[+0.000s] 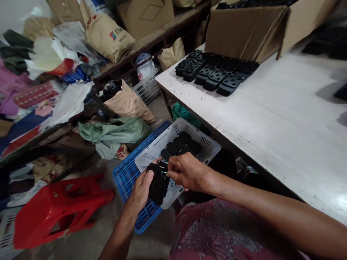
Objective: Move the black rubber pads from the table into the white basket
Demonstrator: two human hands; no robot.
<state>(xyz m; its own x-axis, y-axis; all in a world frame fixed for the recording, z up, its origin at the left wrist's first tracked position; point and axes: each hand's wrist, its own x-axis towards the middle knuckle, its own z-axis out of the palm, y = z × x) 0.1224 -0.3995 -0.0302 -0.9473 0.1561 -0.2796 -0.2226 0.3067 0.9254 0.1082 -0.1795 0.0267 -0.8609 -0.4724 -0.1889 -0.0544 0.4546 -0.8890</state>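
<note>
My left hand (141, 189) is wrapped round several flat black pieces with rounded corners (155, 186), held upright above the crates. My right hand (188, 171) is closed in a pinch at the upper right edge of these pieces; what lies between its fingertips is too small and dark to make out. Below and behind the hands, a white perforated basket (211, 144) holds more black pieces (180, 144) in neat stacks. The basket rests on a blue plastic crate (126, 173).
On the white table (271, 133) at right stand rows of black pieces with round holes (214, 77), beside an open cardboard box (244, 32). A red plastic stool (40, 213) is at lower left. Sacks (116, 128) and a cluttered bench lie beyond.
</note>
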